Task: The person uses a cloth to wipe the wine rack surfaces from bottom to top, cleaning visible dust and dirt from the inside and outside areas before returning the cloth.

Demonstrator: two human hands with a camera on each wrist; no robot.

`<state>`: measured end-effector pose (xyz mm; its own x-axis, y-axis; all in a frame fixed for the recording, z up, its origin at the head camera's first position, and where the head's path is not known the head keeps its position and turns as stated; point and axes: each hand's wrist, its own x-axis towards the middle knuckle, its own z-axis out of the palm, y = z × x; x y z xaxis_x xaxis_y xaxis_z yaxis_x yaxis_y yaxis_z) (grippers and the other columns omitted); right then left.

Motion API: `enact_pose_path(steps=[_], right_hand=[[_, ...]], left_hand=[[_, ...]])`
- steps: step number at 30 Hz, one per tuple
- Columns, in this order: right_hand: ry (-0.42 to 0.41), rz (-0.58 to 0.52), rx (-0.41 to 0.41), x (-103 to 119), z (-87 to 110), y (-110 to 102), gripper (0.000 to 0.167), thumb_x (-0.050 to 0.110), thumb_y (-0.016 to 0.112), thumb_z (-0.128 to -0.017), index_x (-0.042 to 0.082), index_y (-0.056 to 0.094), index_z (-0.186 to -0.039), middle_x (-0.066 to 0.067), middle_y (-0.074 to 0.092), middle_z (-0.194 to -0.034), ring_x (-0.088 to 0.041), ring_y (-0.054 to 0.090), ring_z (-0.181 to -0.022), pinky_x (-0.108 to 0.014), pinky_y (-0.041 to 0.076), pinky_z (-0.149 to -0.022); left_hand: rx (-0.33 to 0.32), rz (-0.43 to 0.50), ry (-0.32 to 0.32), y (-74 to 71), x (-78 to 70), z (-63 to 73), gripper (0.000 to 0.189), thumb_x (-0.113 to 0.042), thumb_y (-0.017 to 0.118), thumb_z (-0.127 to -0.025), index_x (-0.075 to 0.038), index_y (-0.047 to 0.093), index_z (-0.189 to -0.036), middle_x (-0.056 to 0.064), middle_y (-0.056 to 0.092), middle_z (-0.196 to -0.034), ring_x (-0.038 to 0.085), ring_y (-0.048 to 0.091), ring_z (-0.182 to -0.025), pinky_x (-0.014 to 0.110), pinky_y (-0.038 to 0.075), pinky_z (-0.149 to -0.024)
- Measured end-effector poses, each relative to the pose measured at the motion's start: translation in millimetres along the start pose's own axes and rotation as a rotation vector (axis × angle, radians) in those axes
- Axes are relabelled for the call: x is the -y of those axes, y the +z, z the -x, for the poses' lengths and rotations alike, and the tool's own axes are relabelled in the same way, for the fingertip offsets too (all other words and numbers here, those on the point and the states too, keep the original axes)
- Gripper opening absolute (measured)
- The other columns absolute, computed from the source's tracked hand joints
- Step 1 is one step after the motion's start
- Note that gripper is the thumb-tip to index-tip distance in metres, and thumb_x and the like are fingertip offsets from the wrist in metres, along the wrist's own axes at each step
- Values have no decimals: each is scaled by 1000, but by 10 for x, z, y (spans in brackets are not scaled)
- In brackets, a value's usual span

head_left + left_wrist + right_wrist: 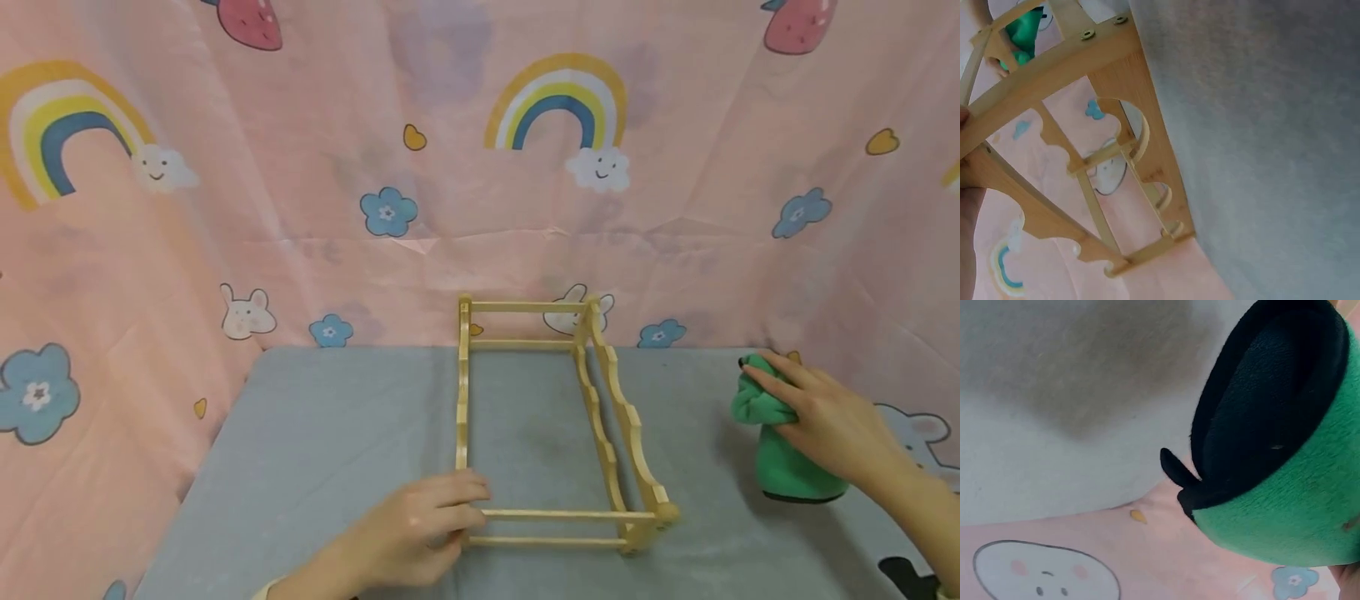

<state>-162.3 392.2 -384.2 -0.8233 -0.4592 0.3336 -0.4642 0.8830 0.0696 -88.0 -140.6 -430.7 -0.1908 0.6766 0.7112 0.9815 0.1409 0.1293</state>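
Note:
A wooden rack point(632, 421) with scalloped side boards and slim crossbars stands on the grey cloth, mid-table in the head view. My left hand point(420, 525) grips its near left corner, fingers bent over the bar end; in the left wrist view the rack point(1041, 75) slants across the frame, fingers at the left edge. To the right, my right hand point(840, 417) holds a green plush piece point(795, 467) by its bunched top, its wider black-edged end hanging downward. In the right wrist view this green plush piece point(1297, 512) shows a black-lined opening with a small black tab.
A grey cloth point(337, 417) covers the table. Pink fabric point(315, 167) printed with rainbows, flowers and rabbits hangs behind it and along both sides. Something black point(903, 575) lies at the lower right, near the right forearm.

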Motion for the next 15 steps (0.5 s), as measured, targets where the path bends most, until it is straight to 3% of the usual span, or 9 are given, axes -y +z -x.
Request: enact_pose_path(steps=[1, 2, 5, 8, 11, 15], right_hand=[[1, -3, -13, 22, 2, -14, 98, 3, 91, -71, 13, 46, -158, -23, 45, -157, -55, 53, -119, -53, 55, -52], [-3, -6, -31, 41, 4, -26, 86, 14, 88, -83, 15, 46, -159, -22, 45, -157, -55, 54, -119, -53, 55, -51], [-45, -12, -109, 125, -14, -63, 61, 50, 57, -106, 19, 49, -158, -16, 45, -160, -55, 56, -117, -57, 57, -55], [-116, -14, -209, 227, -51, -87, 78, 68, 18, -105, 20, 54, -154, -10, 47, -161, -51, 60, -111, -57, 57, -55], [-162, -22, -270, 337, -88, -123, 72, 66, 22, -107, 21, 57, -153, -4, 47, -161, -49, 61, -108, -57, 58, -56], [-182, -24, -320, 462, -99, -195, 70, 63, 25, -109, 18, 61, -148, 4, 45, -162, -45, 63, -106, -50, 56, -48]], left_hand=[[-6, 1, -11, -5, 6, 12, 25, 7, 60, -86, -7, 72, -102, 10, 71, -119, 24, 69, -116, 36, 54, -107], [-10, 6, -24, -8, 9, 23, 27, 9, 63, -84, -6, 73, -104, 10, 71, -120, 25, 69, -116, 36, 53, -107], [-19, 4, -50, -18, 0, 55, 33, 11, 70, -82, -4, 73, -112, 11, 71, -124, 27, 69, -118, 36, 53, -108], [-27, -17, -42, -29, -12, 75, 30, 7, 68, -90, -3, 73, -118, 14, 70, -127, 29, 68, -120, 36, 53, -107], [-33, -25, -37, -40, -19, 87, 29, 3, 70, -94, -1, 71, -124, 16, 70, -128, 30, 68, -122, 35, 54, -106], [-33, -27, -35, -34, -18, 73, 46, 5, 82, -83, 2, 70, -127, 17, 70, -128, 31, 68, -121, 34, 55, -104]])
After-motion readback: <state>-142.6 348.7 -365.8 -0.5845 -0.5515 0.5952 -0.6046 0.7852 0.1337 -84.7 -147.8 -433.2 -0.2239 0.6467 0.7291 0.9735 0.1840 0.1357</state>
